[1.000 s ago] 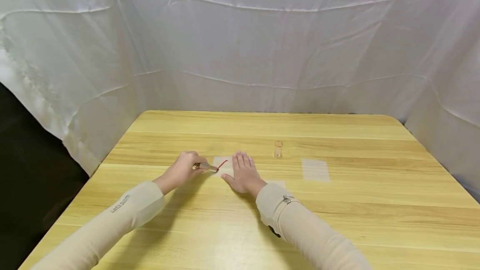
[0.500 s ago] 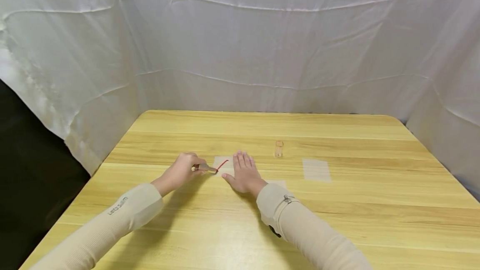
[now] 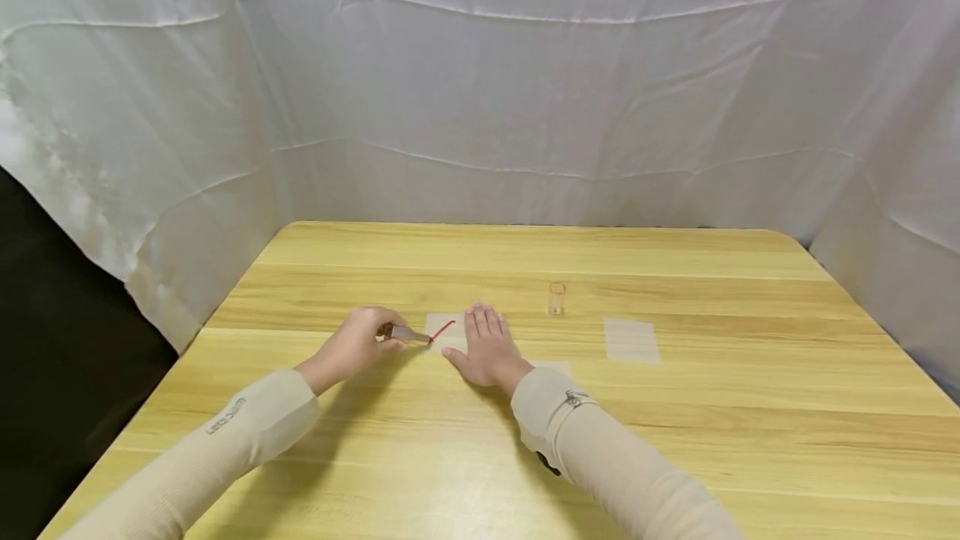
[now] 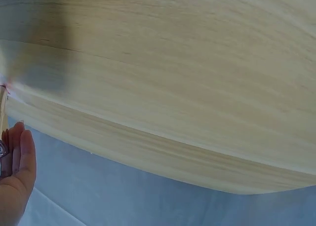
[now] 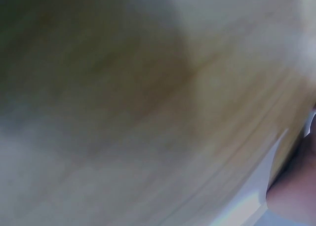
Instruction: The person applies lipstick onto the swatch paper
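My left hand [image 3: 358, 344] pinches a slim tapered tool [image 3: 408, 333], brownish at the back and silvery toward its dark tip. That tip is at the lower left of a thin whitish sheet [image 3: 438, 322], at the end of a slanting red line [image 3: 444, 329]. In the left wrist view, part of the left hand [image 4: 19, 161] shows at the edge. My right hand [image 3: 489, 348] lies flat with straight fingers over the right part of the sheet, hiding it. Only a bit of the right hand [image 5: 296, 186] appears in the right wrist view.
A small clear cylinder [image 3: 557, 300] with an orange-tinged rim stands behind and right of the right hand. Another whitish sheet [image 3: 632, 340] lies farther right, and a third sheet [image 3: 557, 367] shows partly behind the right wrist. Grey-white cloth [image 3: 480, 107] hangs behind the wooden table [image 3: 675, 457].
The left hand and its tool have shifted slightly left, drawing the tip a little toward the sheet's left edge. The right hand stays in place.
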Motion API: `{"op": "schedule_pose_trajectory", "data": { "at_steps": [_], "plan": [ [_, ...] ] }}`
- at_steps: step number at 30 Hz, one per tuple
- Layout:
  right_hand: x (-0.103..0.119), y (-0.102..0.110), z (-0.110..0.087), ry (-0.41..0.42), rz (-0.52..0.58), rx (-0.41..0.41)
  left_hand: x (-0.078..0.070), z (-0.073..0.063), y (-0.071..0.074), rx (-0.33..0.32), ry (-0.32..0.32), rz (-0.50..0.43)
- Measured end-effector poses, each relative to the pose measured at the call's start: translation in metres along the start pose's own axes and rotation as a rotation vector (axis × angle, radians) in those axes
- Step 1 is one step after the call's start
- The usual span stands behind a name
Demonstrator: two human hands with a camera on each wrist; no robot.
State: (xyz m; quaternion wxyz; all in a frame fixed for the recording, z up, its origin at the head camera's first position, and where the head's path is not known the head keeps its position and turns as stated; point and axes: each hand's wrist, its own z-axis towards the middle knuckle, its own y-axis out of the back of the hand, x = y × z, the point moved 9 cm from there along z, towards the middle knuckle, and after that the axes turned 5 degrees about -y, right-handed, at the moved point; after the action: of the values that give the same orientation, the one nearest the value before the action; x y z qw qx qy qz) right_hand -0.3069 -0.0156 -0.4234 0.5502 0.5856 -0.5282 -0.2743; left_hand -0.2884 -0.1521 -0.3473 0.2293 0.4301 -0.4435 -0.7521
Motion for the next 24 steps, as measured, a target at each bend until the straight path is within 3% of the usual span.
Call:
{"op": "schedule_pose_trajectory", "data": {
  "at_steps": [17, 24],
  "plan": [
    [-0.0005, -0.0004, 0.0002, -0.004, -0.001, 0.015, 0.0079, 0.0022, 0.0048, -0.059, 0.052, -0.100],
    [-0.0003, -0.0011, 0.0010, 0.000, 0.007, 0.022, 0.0106, 0.0016, 0.0080, -0.118, 0.077, -0.143]
  ]
}}
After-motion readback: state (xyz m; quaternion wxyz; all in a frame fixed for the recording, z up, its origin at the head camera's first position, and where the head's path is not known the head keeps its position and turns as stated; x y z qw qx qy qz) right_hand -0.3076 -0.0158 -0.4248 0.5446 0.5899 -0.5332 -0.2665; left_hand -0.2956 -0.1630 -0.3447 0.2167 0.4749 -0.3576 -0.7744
